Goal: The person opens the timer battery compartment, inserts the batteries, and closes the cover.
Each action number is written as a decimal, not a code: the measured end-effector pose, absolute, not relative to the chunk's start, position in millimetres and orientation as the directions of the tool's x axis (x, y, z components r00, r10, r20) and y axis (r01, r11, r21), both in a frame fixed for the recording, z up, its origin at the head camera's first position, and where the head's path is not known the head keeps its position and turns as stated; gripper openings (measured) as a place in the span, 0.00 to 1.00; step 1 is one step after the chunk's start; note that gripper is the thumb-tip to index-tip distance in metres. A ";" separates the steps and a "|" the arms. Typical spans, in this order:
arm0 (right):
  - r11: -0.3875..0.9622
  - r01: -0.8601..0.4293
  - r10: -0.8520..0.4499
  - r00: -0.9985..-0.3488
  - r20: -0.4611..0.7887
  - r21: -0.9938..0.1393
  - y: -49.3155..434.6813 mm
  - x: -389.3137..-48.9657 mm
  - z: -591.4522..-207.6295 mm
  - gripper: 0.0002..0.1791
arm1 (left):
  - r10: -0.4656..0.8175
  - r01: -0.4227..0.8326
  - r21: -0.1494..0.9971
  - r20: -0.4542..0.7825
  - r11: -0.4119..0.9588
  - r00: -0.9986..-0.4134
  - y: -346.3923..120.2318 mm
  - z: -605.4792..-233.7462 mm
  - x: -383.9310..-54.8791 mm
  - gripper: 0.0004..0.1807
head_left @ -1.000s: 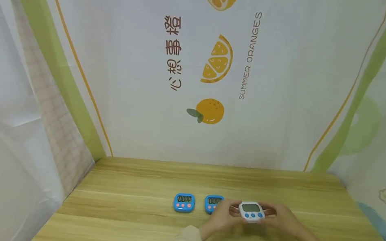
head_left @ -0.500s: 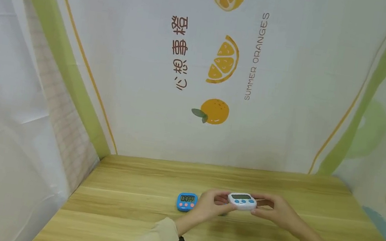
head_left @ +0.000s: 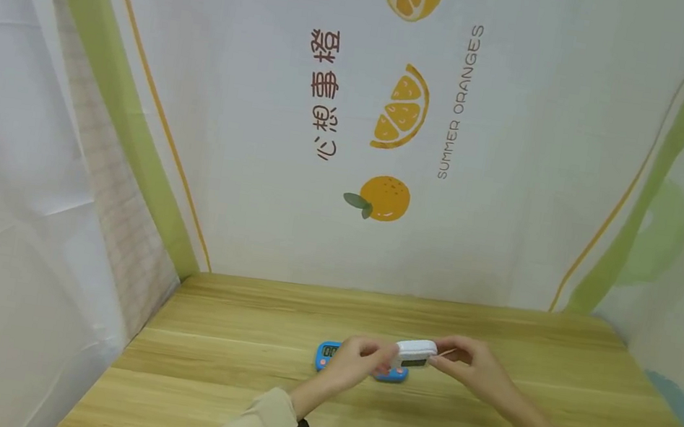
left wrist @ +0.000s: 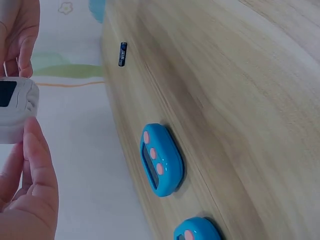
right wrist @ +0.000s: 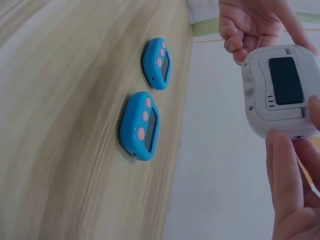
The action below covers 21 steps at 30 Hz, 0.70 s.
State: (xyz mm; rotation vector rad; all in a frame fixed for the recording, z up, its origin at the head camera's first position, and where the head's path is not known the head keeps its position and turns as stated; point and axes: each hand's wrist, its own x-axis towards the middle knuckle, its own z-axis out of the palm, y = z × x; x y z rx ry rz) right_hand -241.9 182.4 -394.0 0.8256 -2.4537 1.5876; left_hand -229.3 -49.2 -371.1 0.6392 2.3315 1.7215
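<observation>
A white digital kitchen timer [head_left: 416,353] is up off the table between both hands, its back turned toward me in the right wrist view. That back [right wrist: 262,75] carries a dark rectangle and a few small slots. My right hand [head_left: 481,368] pinches one side between thumb and fingers. On the opposite side, my left hand [head_left: 355,365] pinches the timer's edge, other fingers curled. Beneath the hands, two blue timers with pink buttons lie on the table: the left one [head_left: 322,358] and the right one [head_left: 393,375], both partly hidden in the head view.
A small dark battery [left wrist: 122,54] lies on the wooden table [head_left: 228,372] in the left wrist view. White cloth printed with oranges [head_left: 383,198] hangs along the table's back edge, and more cloth [head_left: 17,233] hangs at the left side.
The white timer has been raised and moved left, then turned over, so its screen and blue buttons no longer face me. Both hands have moved with it; the head view has shifted slightly.
</observation>
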 end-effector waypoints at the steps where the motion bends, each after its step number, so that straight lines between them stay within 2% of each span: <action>1: 0.316 -0.488 -0.377 -0.852 0.364 -0.814 181.6 -242.4 -394.9 0.13 | 0.438 0.235 0.944 0.115 0.231 -0.892 -49.4 -370.7 -228.8 0.19; 7: 0.341 -0.451 -0.341 -0.877 0.339 -0.825 177.7 -241.3 -395.4 0.12 | 0.444 0.238 0.955 0.140 0.174 -0.885 -49.2 -376.4 -226.6 0.19; 12: 0.318 -0.406 -0.320 -0.897 0.306 -0.857 174.5 -240.4 -394.5 0.12 | 0.432 0.254 0.955 0.168 0.152 -0.886 -48.5 -384.7 -224.9 0.15; 21: 0.201 -0.275 -0.327 -0.923 0.200 -0.940 169.4 -240.8 -395.5 0.16 | 0.307 0.252 0.961 0.208 0.112 -0.929 -46.7 -383.9 -225.4 0.12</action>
